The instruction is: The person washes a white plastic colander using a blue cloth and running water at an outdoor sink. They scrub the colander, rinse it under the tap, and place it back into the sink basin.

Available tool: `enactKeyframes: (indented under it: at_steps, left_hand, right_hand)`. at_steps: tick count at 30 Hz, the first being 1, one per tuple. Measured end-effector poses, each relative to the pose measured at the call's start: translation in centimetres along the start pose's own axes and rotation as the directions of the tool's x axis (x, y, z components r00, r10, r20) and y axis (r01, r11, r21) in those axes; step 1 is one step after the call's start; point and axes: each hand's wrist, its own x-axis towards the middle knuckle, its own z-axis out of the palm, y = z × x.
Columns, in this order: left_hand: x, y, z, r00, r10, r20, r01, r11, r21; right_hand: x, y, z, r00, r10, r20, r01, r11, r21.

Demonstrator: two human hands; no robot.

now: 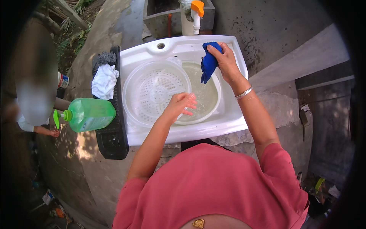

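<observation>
My right hand point(226, 58) grips a bunched blue cloth point(210, 61) above the right side of a white sink point(233, 120). Below it, a round basin point(218, 96) holds cloudy water point(201, 86). My left hand point(183, 104) is empty, fingers apart, over the place where the basin and a white perforated colander point(143, 88) overlap. The colander fills the left of the sink and partly covers the basin. Whether my left hand touches either rim, I cannot tell.
A black ledge point(113, 143) left of the sink carries a green pump bottle point(91, 114), a crumpled white cloth point(105, 81) and a grey scouring pad point(106, 58). An orange-handled tap point(197, 13) rises behind the sink, near a concrete trough point(154, 24). Another person's hand point(54, 133) shows far left.
</observation>
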Motion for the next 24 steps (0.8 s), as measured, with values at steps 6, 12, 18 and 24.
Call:
enactKeyframes:
  at_steps: [6, 12, 18, 24]
  left_hand:
    - [4.1, 2.9, 4.1, 0.984, 0.028, 0.174, 0.110, 0.676, -0.729]
    - [4.8, 2.7, 4.6, 0.987, 0.157, -0.039, -0.161, 0.930, -0.329]
    - [3.8, 3.0, 5.5, 0.991, 0.131, -0.020, -0.131, 0.942, -0.309]
    - [3.9, 2.5, 5.2, 0.998, 0.057, -0.017, -0.059, 0.991, -0.119]
  right_hand:
    - [-5.0, 1.9, 1.0, 0.991, 0.125, 0.044, -0.131, 0.975, 0.182]
    - [-5.1, 4.8, -0.6, 0.955, -0.272, -0.114, 0.231, 0.931, -0.284]
    - [-3.9, 5.5, -2.5, 0.999, 0.029, 0.018, -0.025, 0.983, -0.184]
    - [-4.7, 3.8, -5.1, 0.902, 0.372, 0.219, -0.332, 0.922, -0.199]
